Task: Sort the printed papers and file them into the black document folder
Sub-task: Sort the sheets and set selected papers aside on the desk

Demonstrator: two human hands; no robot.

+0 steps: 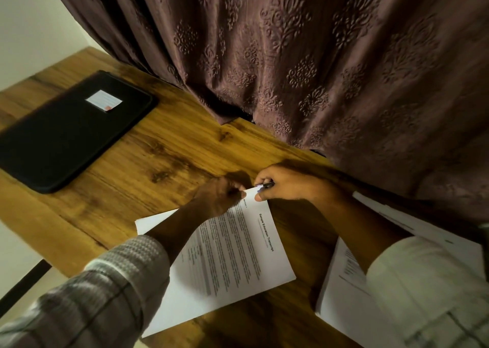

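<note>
Wooden table (172, 149) w/ strong grain, backed by a brown embossed curtain (317, 56) that hangs down to the far edge; pale wall (31, 16) at far left.

Black document folder (71, 133) lies closed & flat on the far-left part of the table, white label (103, 101) on its cover, well apart from both hands.

Printed sheet (238, 255) headed "Sample Education Transcript" lies at centre, near side, turned at an angle. Both hands meet at its far corner. Left hand (219, 196), fingers curled, pinches that corner; forearm in a checked sleeve crosses over the sheet. Right hand (288, 186) is just beside it, fingers curled round a small dark object (264, 185) w/ a shiny tip, held right at the corner's edge, thumb on the paper. Can't tell what the object is – too small & blurred.

More printed papers (341, 308) lie at the near right, partly under the right forearm & its pale sleeve, approx. 2 overlapping sheets, text too small to read.
</note>
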